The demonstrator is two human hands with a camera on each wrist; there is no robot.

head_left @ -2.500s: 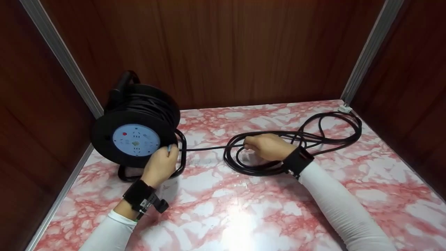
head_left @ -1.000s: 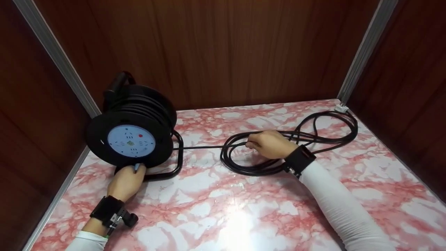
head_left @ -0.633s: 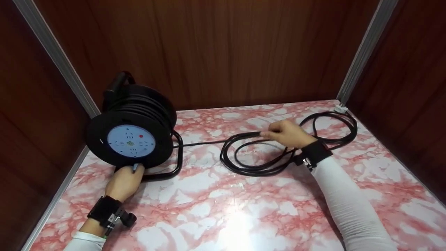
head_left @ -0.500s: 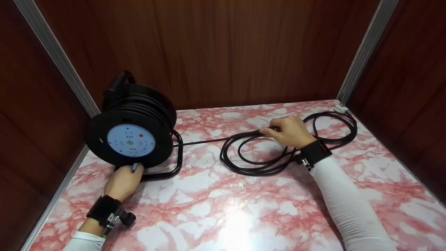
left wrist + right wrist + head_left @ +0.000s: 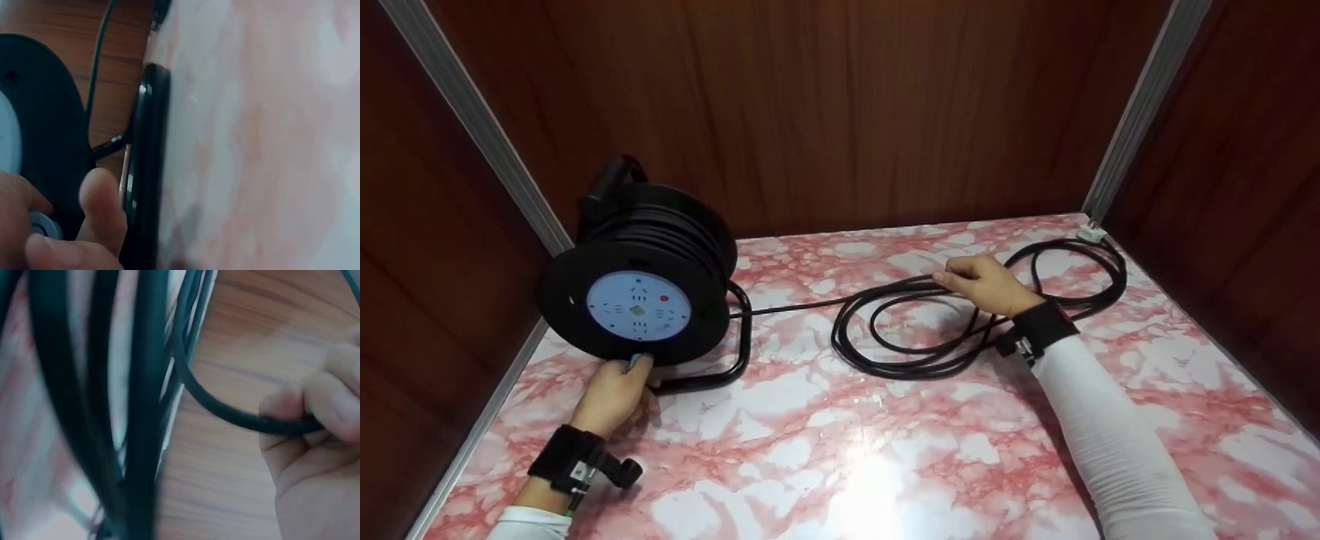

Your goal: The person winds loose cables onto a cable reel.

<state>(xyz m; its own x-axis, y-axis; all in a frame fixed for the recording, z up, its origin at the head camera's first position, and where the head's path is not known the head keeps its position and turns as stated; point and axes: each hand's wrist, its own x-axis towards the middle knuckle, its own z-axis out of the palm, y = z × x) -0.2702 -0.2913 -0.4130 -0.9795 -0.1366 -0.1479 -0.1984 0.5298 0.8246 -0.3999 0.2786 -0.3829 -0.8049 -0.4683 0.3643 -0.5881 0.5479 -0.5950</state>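
Observation:
On the left stands a black cable reel [image 5: 562, 307] with a pale blue socket face [image 5: 639, 306] and black cable wound on its drum. My left hand [image 5: 611, 394] holds the small blue crank knob [image 5: 48, 225] at the bottom of the reel's rim; its fingers curl round the knob in the left wrist view. From the drum, a strand of cable runs right to loose loops of cable [image 5: 900, 373] on the table. My right hand [image 5: 990, 285] pinches the cable at the top of these loops. In the right wrist view, a cable strand [image 5: 230, 415] passes between thumb and fingers.
The reel's tubular black stand [image 5: 744, 337] rests on the red-and-white marbled table [image 5: 780, 450]. Further loops [image 5: 1119, 281] and a white plug [image 5: 1091, 233] lie at the back right. Dark wood panels [image 5: 840, 112] enclose the back and both sides.
The reel has turned, carrying my left hand and the knob from its right side to its bottom. My right hand has shifted right and back, from an inner strand to the top of the loops.

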